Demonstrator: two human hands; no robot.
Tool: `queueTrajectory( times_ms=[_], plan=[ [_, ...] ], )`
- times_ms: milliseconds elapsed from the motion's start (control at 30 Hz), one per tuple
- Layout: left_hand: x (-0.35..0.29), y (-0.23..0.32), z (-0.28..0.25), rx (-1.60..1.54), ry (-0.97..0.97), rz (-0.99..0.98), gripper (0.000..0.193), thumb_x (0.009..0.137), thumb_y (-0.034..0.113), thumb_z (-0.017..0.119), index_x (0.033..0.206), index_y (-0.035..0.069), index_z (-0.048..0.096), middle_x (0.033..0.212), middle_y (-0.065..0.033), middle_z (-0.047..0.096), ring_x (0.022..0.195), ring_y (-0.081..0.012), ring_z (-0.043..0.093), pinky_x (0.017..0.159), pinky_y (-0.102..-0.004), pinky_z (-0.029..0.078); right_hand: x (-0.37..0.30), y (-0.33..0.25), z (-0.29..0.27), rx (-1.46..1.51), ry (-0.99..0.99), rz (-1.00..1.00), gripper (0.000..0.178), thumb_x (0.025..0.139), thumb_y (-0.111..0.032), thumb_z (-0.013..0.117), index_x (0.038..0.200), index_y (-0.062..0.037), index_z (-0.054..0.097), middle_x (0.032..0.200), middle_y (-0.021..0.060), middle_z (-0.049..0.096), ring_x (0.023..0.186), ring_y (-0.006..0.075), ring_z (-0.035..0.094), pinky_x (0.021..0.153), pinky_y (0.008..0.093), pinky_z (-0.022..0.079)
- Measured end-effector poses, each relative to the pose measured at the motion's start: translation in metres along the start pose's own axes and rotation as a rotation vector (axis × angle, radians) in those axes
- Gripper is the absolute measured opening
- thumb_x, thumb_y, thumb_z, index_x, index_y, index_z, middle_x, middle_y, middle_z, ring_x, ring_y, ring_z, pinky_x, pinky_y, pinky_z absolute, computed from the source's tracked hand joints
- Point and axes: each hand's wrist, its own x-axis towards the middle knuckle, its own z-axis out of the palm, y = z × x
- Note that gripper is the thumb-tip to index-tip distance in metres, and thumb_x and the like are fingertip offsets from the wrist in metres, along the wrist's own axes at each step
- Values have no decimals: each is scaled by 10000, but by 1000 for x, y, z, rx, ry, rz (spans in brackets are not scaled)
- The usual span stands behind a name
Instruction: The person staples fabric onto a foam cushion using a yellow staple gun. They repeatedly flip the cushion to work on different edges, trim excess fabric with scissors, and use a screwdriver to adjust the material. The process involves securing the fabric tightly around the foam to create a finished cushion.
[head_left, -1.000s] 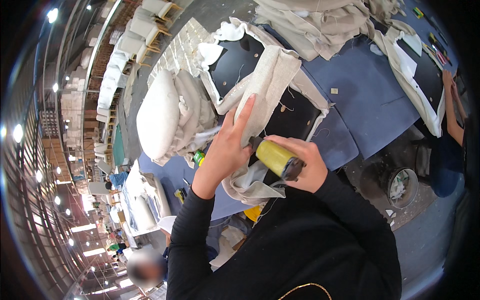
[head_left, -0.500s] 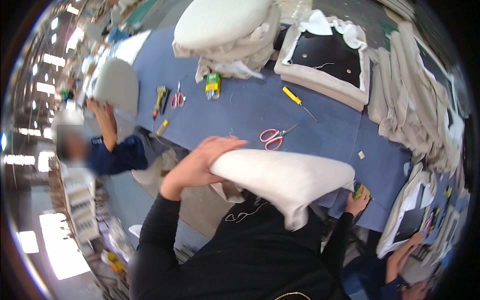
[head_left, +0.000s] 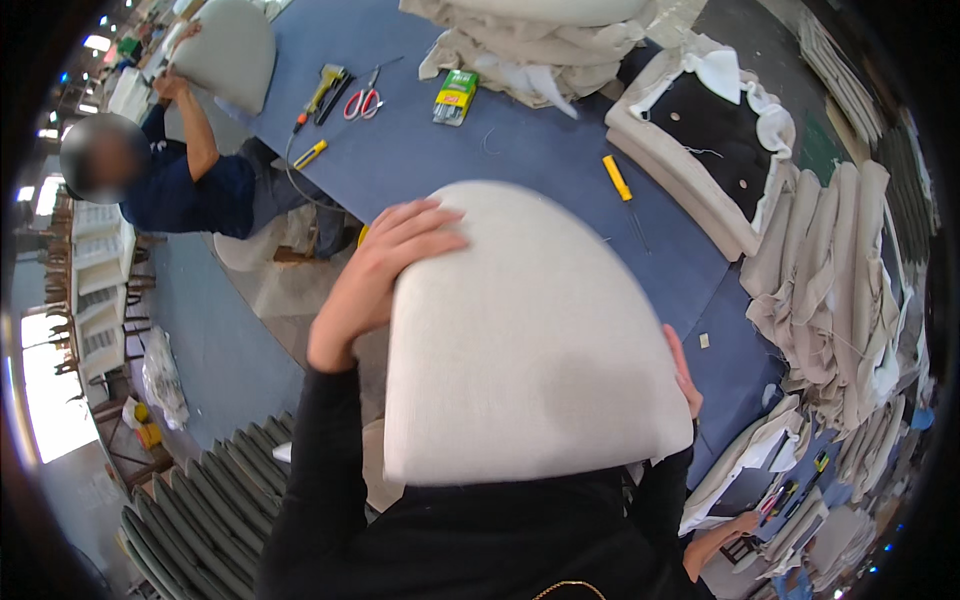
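Note:
A cream upholstered chair pad, rounded at its far end and straight along its near edge, is held up in front of my body, its smooth covered face upward. My left hand grips its upper left edge, fingers lying over the fabric. At the right edge, the fingers of my right hand show against the pad's side; the palm is hidden beneath it. A yellow-handled screwdriver lies on the blue-grey table beyond the pad. Farther left lie red-handled scissors.
A pile of cream covers and pads stands at the back. Right of it sits an upturned pad with a black underside, then draped fabric pieces. A co-worker handles another pad at left; grey curved panels stand lower left.
The pad has turned from edge-on to showing its broad face. My right hand, earlier beside a yellow-and-black tool at the table's right, is now at the pad's edge. The view has shifted.

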Motion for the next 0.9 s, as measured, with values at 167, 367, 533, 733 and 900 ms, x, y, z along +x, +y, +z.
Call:
queueTrajectory(
  times_ms=[167, 367, 533, 733, 900],
  plan=[
    [-6, -113, 121, -335, -23, -415, 536, 1075, 142, 684, 1611, 161, 669, 1603, -139, 697, 1512, -377, 624, 1267, -447, 476, 7, 26, -63, -426, 159, -123, 1213, 839, -174, 770, 1858, -118, 114, 1845, 178, 336, 1681, 361, 394, 1369, 497, 353],
    [-113, -171, 199, -1366, 316, -925, 615, 1218, 345, 403, 1727, 8, 476, 1623, -248, 649, 1523, -335, 622, 1323, -425, 417, -23, 137, -117, -333, 556, 112, 895, 1183, -340, 626, 1868, -195, 67, 1907, 113, 233, 1734, 317, 279, 1385, 514, 280],
    [-131, -150, 215, -1594, 294, -807, 713, 1200, 391, 305, 1811, 23, 305, 1749, -257, 514, 1656, -333, 467, 1405, -444, 287, -39, 142, -122, -310, 617, 222, 898, 1201, -612, 502, 1857, -116, 141, 1907, 123, 248, 1747, 309, 259, 1405, 487, 235],
    [-44, -179, 178, -1453, 90, -529, 734, 1188, 378, 295, 1856, 93, 192, 1843, -210, 388, 1724, -306, 351, 1438, -435, 191, -36, 128, -125, -347, 641, 309, 936, 1182, -705, 458, 1847, -103, 194, 1905, 100, 279, 1742, 290, 285, 1408, 475, 228],
    [45, -147, 215, -1054, -20, -542, 796, 1176, 450, 330, 1866, 112, 123, 1871, -186, 343, 1751, -292, 282, 1448, -427, 121, -41, 127, -129, -352, 611, 341, 971, 1167, -737, 460, 1848, -101, 191, 1907, 99, 278, 1743, 299, 284, 1403, 482, 221]
  ],
)
